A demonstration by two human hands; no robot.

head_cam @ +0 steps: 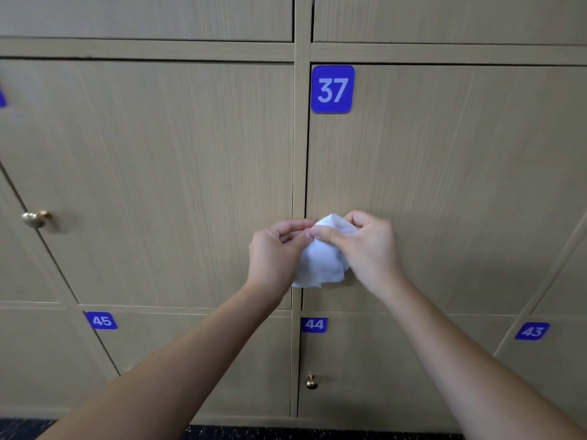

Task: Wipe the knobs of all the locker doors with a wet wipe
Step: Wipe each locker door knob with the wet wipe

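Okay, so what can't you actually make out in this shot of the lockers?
Head view only:
- Knob of door 37: hidden behind the wet wipe and both hands, left hand, right hand.
- Blue number plate at the left edge: cut off, unreadable.
- Top-row doors: cropped by the upper edge, no numbers or knobs showing.

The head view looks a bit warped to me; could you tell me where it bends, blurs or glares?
Head view: wide-angle bending slants the locker edges near the 43 label and beside the left knob; that knob carries a bright glint and a soft shadow; the 37 label reads sharp; the hands' edges around the wipe look slightly soft.
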